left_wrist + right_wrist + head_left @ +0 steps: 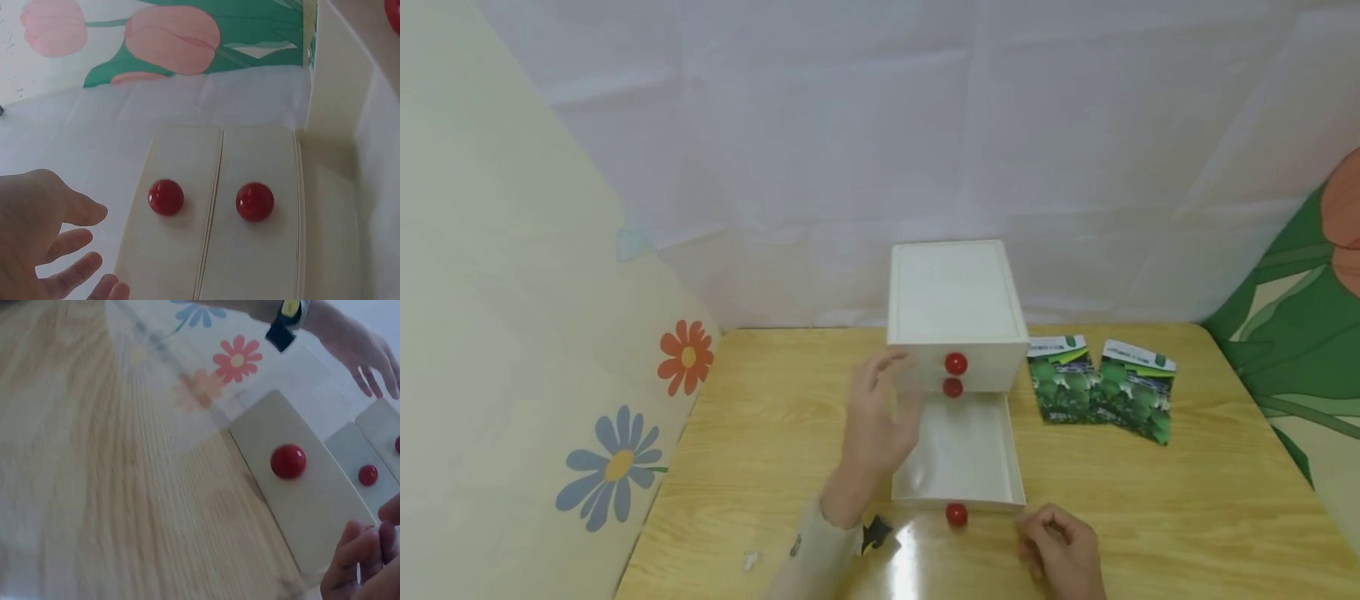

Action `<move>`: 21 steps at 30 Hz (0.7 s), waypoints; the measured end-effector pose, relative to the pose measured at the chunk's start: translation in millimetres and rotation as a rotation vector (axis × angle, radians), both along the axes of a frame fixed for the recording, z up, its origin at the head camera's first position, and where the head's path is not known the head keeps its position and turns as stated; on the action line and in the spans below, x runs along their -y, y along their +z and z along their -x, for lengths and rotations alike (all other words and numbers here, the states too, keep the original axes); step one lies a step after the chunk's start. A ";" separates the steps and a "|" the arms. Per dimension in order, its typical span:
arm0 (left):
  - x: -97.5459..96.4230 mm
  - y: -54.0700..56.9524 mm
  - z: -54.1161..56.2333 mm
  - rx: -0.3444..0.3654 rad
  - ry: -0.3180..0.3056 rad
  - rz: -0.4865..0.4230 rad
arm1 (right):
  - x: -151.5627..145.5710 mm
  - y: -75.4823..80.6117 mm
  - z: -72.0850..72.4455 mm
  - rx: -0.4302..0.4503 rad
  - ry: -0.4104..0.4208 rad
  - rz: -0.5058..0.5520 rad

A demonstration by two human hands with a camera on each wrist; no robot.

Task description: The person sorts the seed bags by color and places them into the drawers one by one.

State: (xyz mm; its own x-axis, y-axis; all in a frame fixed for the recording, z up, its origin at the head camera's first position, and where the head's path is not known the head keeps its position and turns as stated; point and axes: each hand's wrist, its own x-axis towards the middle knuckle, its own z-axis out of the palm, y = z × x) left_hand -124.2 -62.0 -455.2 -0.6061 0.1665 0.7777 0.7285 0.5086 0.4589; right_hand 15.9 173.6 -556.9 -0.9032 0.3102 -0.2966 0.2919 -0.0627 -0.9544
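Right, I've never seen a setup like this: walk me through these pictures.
There is no machine here: a person works bare-handed. The wide picture comes from a camera on the head, the other two from cameras on the left and right wrists. On the wooden table stands a white box with red knobs; its bottom drawer is pulled out. Two green packets lie to the box's right. The left hand is open near the upper drawers, holding nothing. The right hand is at the bottom drawer's front corner, its fingers curled; I can't tell whether they grip it.
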 end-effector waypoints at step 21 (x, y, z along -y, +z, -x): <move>-94.6 -8.6 -28.1 0.479 -0.451 0.147 | -110.8 44.1 59.7 -0.207 -0.032 -0.349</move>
State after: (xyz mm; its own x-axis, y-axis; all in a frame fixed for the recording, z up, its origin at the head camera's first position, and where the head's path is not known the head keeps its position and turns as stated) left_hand -96.1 32.6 -463.8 -0.7247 0.5676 0.3907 0.6177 0.2840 0.7333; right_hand -43.8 284.4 -512.7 -0.9212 0.3888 0.0188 0.0944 0.2700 -0.9582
